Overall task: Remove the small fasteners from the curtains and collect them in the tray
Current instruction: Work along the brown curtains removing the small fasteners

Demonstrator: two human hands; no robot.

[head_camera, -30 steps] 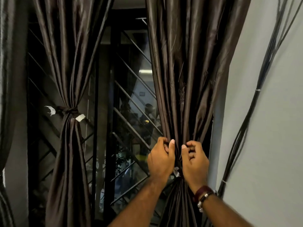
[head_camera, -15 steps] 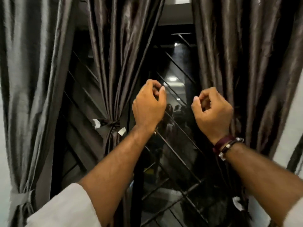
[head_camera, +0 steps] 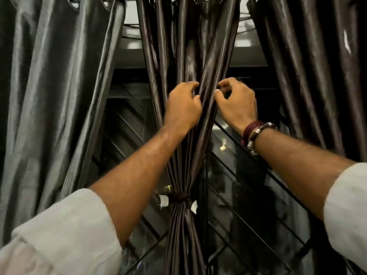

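Note:
The dark brown middle curtain (head_camera: 190, 46) hangs gathered in front of me. A dark tie band (head_camera: 179, 198) cinches it low down, with a small white fastener tab (head_camera: 164, 200) on its left and another white tab (head_camera: 194, 206) on its right. My left hand (head_camera: 181, 108) grips the folds well above the band. My right hand (head_camera: 236, 104) is curled at the curtain's right edge, thumb and forefinger pinched on the outer fold. No tray is in view.
A grey-brown curtain (head_camera: 55, 96) hangs at the left and another dark curtain (head_camera: 317, 76) at the right. Behind them is a window with a diagonal metal grille (head_camera: 248, 195). A bracelet (head_camera: 256, 133) sits on my right wrist.
Both hands left the right-hand curtain, crossed leftward in front of the window and now hold the middle curtain above its tie. The view swung left and upward.

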